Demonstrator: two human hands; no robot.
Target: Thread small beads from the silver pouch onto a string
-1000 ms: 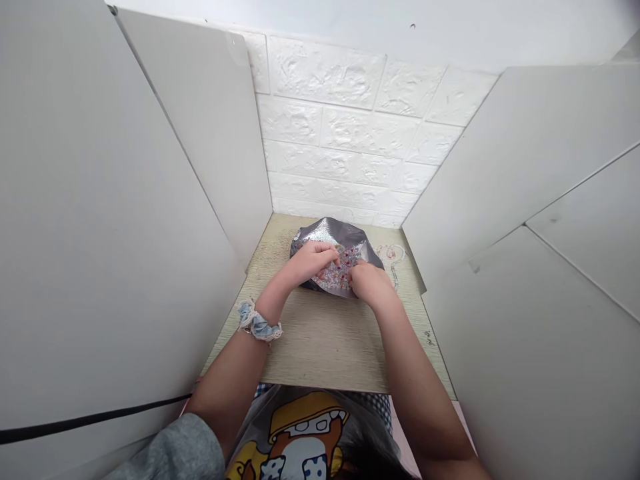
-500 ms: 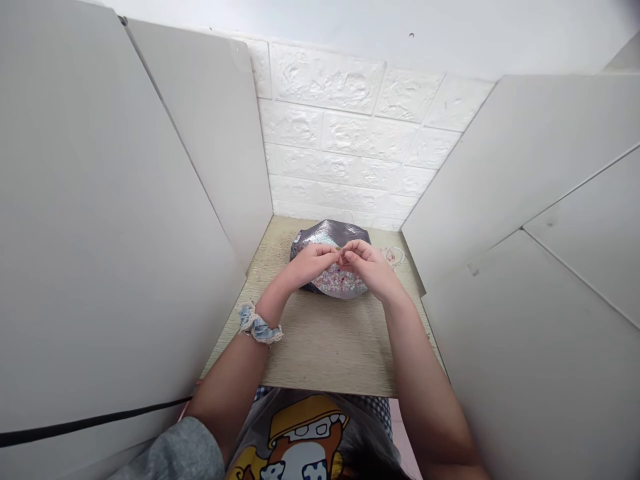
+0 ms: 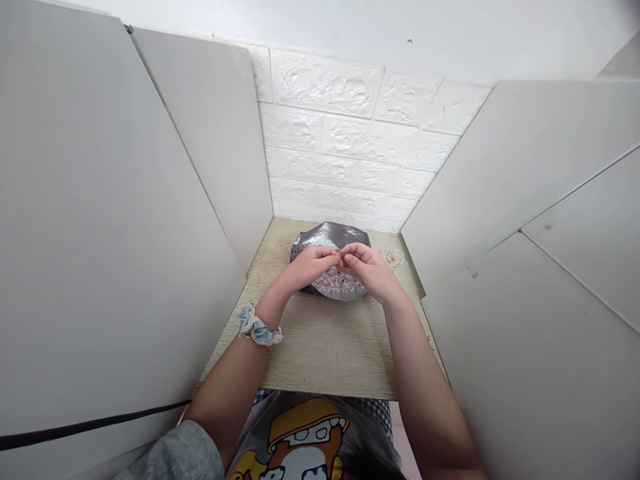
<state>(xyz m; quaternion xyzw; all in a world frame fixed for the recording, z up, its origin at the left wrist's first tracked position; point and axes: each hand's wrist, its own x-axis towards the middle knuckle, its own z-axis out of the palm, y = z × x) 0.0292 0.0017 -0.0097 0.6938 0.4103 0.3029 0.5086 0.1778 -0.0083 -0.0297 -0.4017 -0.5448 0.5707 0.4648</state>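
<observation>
My left hand and my right hand meet fingertip to fingertip, both closed in a pinch. Whatever they pinch is too small and covered to name. Beneath them many small pastel beads lie in a pale, shiny holder at the front of a silvery grey bag. Right of the bag rests a light beaded loop, partly behind my right hand. Around my left wrist sits a blue and white scrunchie.
The narrow wooden tabletop is closed in by a white panel on the left, another panel on the right, and a white brick-patterned wall behind. A black strap crosses the lower left.
Both hands stay together over the beads, with only slight finger movement. The whole view has shifted a few pixels downward.
</observation>
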